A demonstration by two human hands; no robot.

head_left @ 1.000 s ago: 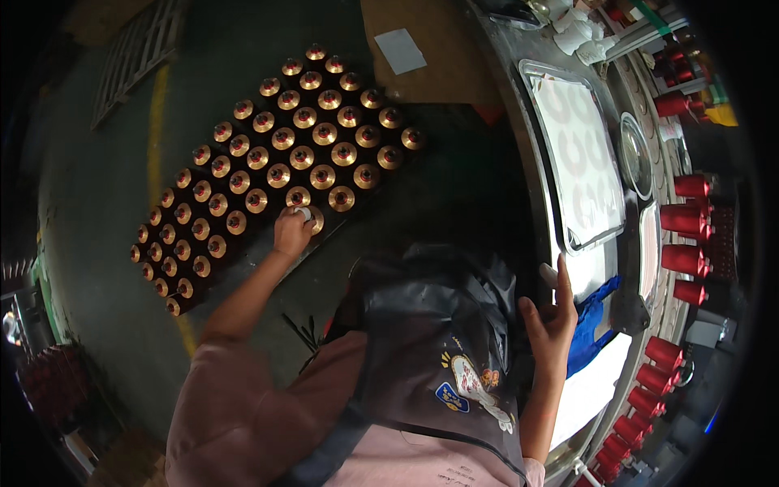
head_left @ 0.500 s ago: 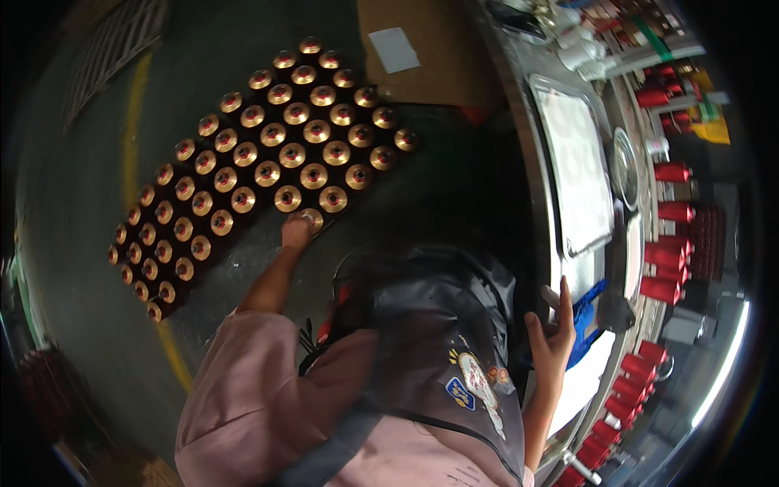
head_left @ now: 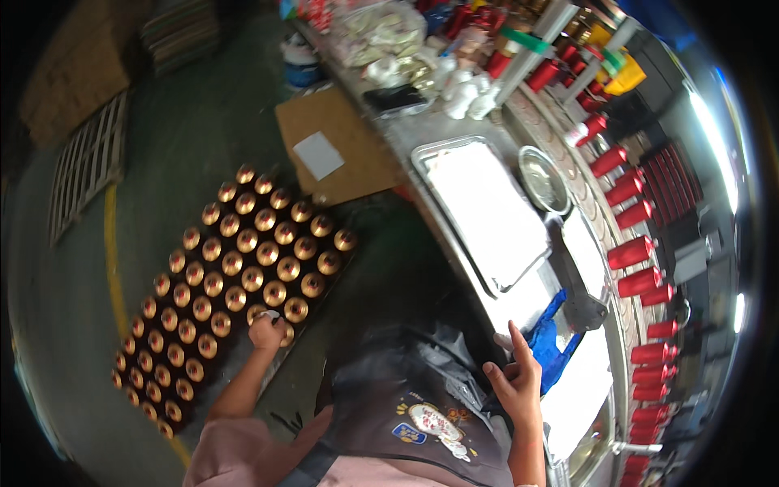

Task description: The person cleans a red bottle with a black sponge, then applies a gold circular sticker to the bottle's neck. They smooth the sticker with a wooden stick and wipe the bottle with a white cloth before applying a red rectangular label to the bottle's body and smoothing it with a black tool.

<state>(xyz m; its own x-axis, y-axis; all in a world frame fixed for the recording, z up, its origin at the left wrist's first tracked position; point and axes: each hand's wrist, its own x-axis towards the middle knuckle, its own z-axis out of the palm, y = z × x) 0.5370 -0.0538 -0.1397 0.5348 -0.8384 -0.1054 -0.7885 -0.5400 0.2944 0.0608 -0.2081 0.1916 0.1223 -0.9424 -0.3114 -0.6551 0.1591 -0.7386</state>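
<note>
My left hand [head_left: 266, 331] reaches down to the near edge of a large block of upright containers with gold domed tops [head_left: 251, 279] and small dark and red centres. Its fingers are closed at one gold top, and a bit of something white shows beside them; what they grip is mostly hidden. My right hand [head_left: 518, 381] is raised beside the metal workbench [head_left: 442, 213], thumb and index finger apart. It appears to hold nothing. Near it on the bench lies a blue glove or cloth [head_left: 552, 349], with a dark grey tool-like object [head_left: 586, 312] beyond.
A metal tray [head_left: 487, 211] and a round metal bowl [head_left: 544, 178] sit on the bench. Red bottles [head_left: 631, 253] line a conveyor on the right. Cardboard with white paper [head_left: 318, 156] lies past the containers; a pallet [head_left: 89, 170] lies at far left.
My view has swung, so the containers appear lower and more bench shows. My left hand has shifted from the near corner container to one beside it. My right hand stays by the bench.
</note>
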